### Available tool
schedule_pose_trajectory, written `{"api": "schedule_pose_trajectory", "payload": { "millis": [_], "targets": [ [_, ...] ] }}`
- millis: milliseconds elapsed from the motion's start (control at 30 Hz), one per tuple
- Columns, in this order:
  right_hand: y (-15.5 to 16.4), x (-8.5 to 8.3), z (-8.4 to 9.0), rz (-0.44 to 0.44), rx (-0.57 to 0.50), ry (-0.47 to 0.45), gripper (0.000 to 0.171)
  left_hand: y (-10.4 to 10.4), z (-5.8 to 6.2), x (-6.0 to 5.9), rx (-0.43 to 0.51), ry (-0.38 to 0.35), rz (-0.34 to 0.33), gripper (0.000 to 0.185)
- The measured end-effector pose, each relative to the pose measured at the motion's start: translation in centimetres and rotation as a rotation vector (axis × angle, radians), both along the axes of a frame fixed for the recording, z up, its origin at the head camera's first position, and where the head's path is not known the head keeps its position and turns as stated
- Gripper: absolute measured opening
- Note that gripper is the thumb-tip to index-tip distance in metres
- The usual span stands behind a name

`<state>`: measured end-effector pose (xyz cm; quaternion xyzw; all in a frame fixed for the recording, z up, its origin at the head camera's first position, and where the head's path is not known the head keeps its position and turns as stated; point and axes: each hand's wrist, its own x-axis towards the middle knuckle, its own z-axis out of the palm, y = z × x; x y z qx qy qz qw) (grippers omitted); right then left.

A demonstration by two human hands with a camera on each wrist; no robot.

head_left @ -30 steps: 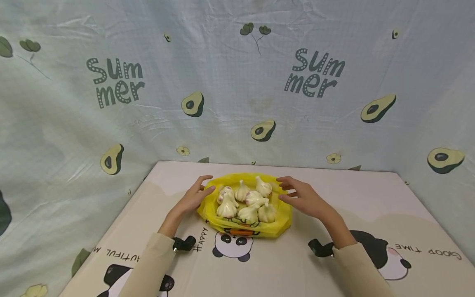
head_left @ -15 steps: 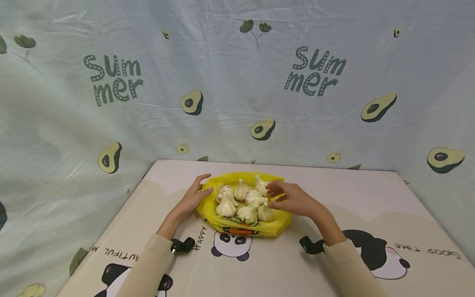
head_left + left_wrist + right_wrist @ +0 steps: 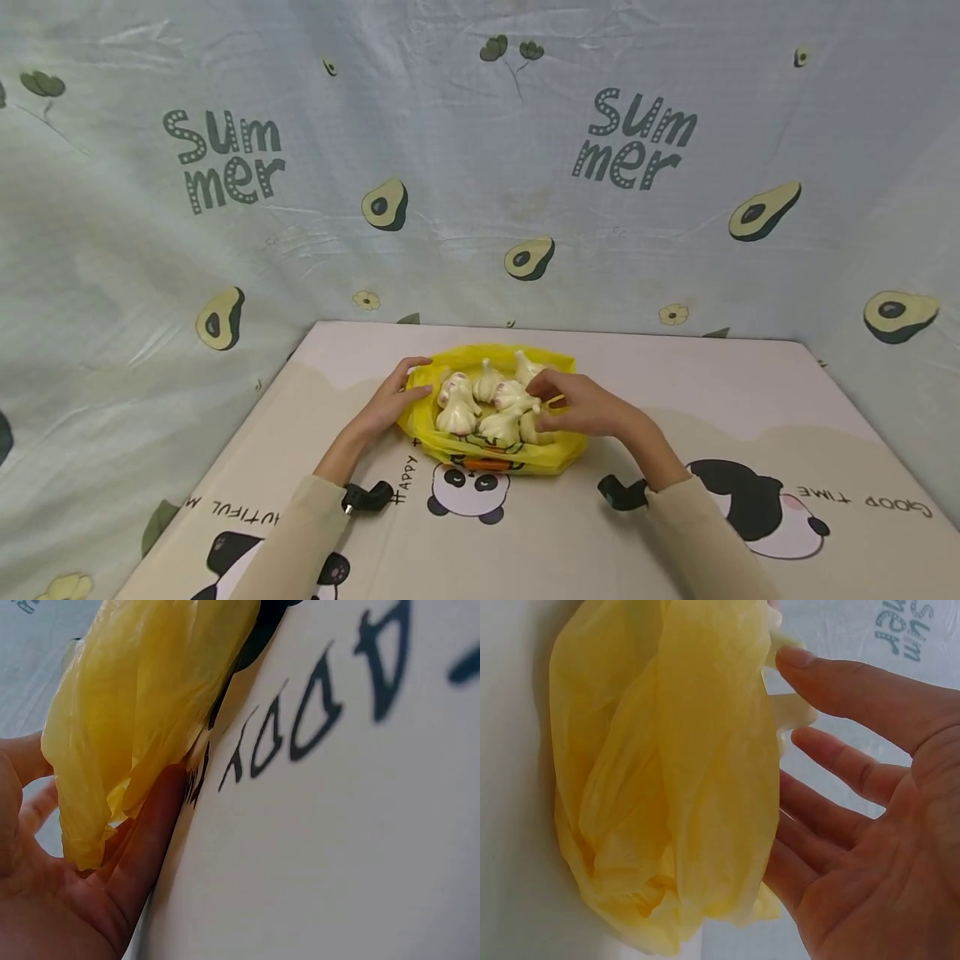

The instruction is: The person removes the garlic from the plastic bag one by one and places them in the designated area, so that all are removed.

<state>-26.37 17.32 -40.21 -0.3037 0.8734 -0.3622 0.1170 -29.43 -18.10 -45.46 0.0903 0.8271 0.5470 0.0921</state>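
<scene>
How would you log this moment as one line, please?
left hand: touches bag edge | right hand: open over garlic | garlic: heaped on bag | bag: on table

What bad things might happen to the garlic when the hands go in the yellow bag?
The garlic bulbs sit piled loosely on the open yellow bag, so a bump from the right hand reaching over them might roll one out onto the table.
The bag is thin and crumpled. The left hand only touches its left edge, so the bag may slide or its side may flop down.
</scene>
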Motion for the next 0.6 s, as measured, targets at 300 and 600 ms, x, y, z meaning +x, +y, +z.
{"api": "schedule_pose_trajectory", "payload": {
  "millis": [300,600],
  "targets": [
    [-0.42,-0.04,-0.31,0.009,0.038,-0.006,0.048,-0.63,-0.36,0.15,0.043,-0.099,-0.011,0.053],
    [-0.73,0.07,-0.51,0.028,0.101,-0.005,0.051,-0.73,-0.39,-0.07,0.102,-0.060,-0.091,0.060]
  ]
}}
